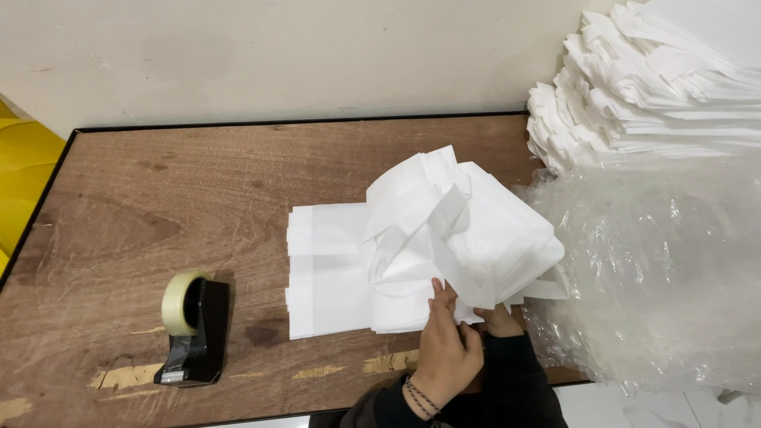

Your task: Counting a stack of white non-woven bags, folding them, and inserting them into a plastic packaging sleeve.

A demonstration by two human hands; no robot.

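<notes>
A bundle of white fabric bags (428, 238) lies near the middle of a brown wooden table (158, 206), its right half folded up and over in loose, creased layers while its left half rests flat and squared on the wood. The left hand (444, 349), wrist ringed by a dark beaded bracelet (420, 396), rests at the bundle's near edge with fingers extended and close together, their tips pressed against the lifted layers, apparently holding the fold in place. The right hand (498, 319) sits just beside it, largely hidden beneath the overhanging fabric; it looks to grip the underside of the bundle, though how its fingers stand cannot be told. Both hands meet the bags at the near right corner, so the bulk of the bundle lies ahead of them and to their left.

Directly right of the bundle, a crumpled sheet of clear plastic wrap (658, 261) spills across the table's end and over its edge, touching the folded bags. Beyond it, at the far right corner against the pale wall (277, 55), a tall stack of similar white bags (634, 87) lies in rough layers, handles showing. Well apart on the left, near the front edge, a black tape dispenser (194, 333) loaded with a roll of pale tape stands on the scuffed wood. A yellow object (20, 174) shows beyond the table's left end.
</notes>
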